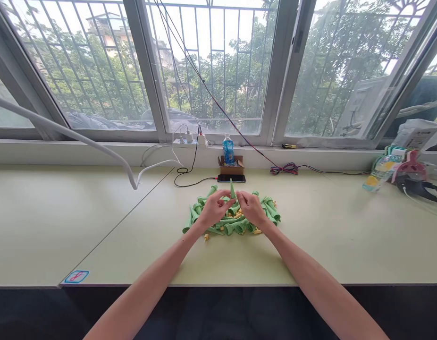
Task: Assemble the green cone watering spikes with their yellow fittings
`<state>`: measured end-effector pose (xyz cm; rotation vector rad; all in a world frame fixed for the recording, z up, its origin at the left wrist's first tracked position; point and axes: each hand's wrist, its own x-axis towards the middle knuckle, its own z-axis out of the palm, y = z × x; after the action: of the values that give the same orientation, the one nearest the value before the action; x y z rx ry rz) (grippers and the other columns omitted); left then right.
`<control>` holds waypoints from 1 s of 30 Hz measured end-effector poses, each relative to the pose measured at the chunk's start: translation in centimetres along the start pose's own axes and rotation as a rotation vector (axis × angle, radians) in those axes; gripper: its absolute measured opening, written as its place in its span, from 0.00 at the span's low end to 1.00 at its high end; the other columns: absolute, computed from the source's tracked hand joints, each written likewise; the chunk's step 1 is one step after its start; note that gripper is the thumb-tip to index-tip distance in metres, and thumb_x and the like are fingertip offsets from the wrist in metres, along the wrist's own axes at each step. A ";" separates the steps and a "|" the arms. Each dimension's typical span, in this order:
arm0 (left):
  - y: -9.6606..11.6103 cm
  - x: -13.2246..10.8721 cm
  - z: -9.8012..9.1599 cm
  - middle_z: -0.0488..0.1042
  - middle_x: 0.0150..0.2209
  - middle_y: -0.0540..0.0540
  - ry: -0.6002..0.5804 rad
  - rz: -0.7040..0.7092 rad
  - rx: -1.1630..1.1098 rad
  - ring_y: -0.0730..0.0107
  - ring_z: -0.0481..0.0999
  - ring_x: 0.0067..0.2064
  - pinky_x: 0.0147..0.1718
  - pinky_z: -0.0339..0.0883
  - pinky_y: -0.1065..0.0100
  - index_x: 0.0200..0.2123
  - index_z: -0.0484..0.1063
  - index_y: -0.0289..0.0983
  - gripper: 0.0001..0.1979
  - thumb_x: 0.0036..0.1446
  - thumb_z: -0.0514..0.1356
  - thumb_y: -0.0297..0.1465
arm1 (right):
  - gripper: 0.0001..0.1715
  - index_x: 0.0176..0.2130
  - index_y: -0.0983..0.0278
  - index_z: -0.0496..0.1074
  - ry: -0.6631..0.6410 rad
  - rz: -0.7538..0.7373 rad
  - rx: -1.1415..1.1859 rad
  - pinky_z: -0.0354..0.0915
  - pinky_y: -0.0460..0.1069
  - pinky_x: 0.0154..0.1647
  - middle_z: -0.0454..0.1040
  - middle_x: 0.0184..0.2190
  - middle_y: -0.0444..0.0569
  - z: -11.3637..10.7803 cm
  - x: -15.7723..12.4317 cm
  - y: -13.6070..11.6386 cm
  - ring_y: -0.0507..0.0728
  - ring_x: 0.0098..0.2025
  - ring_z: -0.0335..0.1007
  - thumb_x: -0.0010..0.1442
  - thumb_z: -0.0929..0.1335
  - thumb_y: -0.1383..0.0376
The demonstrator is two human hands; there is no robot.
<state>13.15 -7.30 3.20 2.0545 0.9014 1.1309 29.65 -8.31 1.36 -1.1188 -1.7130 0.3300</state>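
A heap of green cone-shaped plastic pieces [268, 208] with small yellow bits among them lies on the pale table [310, 245] in front of me. Over the heap my left hand [213, 208] and my right hand [251, 207] are close together, fingers pinched. Between them one green cone [232, 190] stands upright, tip up. My left fingers grip it; my right fingertips touch it or something small beside it, too small to name.
Behind the heap lie a black phone [231, 178] and a small cardboard box [231, 168] with a blue bottle [228, 150]. Cables [190, 177] run from the window sill. Bags and a bottle [381, 170] sit at the far right. A second table [45, 222] adjoins on the left.
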 end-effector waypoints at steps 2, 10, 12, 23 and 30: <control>0.1 0.0 0.0 0.73 0.43 0.44 0.045 -0.028 -0.012 0.82 0.62 0.20 0.17 0.59 0.73 0.44 0.71 0.37 0.19 0.58 0.58 0.45 | 0.26 0.23 0.62 0.53 0.040 0.007 -0.003 0.46 0.48 0.24 0.52 0.17 0.40 0.0 0.0 0.0 0.50 0.22 0.45 0.68 0.55 0.50; 0.6 0.1 -0.3 0.66 0.16 0.49 0.004 -0.211 -0.134 0.79 0.60 0.14 0.15 0.52 0.74 0.19 0.67 0.34 0.31 0.62 0.48 0.52 | 0.25 0.25 0.61 0.53 0.075 -0.002 0.000 0.48 0.48 0.25 0.55 0.19 0.40 -0.4 -0.1 -0.3 0.50 0.22 0.48 0.69 0.54 0.50; 0.4 0.1 -0.3 0.66 0.14 0.47 -0.093 -0.245 -0.149 0.79 0.60 0.14 0.15 0.53 0.74 0.16 0.69 0.33 0.35 0.62 0.45 0.54 | 0.25 0.26 0.61 0.53 0.045 -0.022 0.009 0.49 0.47 0.25 0.56 0.19 0.40 -0.4 -0.2 -0.4 0.50 0.22 0.49 0.69 0.54 0.51; -0.1 0.0 -0.6 0.71 0.15 0.44 -0.209 -0.274 -0.155 0.79 0.58 0.13 0.16 0.51 0.72 0.18 0.76 0.33 0.37 0.62 0.45 0.55 | 0.23 0.26 0.61 0.53 -0.042 -0.069 0.063 0.50 0.47 0.26 0.58 0.20 0.40 -0.3 -0.3 -0.1 0.50 0.22 0.51 0.69 0.54 0.52; 0.1 0.0 -0.7 0.76 0.22 0.43 -0.200 -0.294 -0.174 0.80 0.58 0.13 0.16 0.51 0.72 0.24 0.79 0.32 0.36 0.61 0.47 0.55 | 0.23 0.26 0.61 0.53 -0.051 -0.065 0.073 0.50 0.46 0.25 0.57 0.20 0.40 -0.3 -0.3 -0.1 0.49 0.22 0.50 0.69 0.54 0.52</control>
<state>12.53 -7.26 3.58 1.7876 0.9334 0.8015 29.91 -8.68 1.40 -1.0072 -1.7640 0.3800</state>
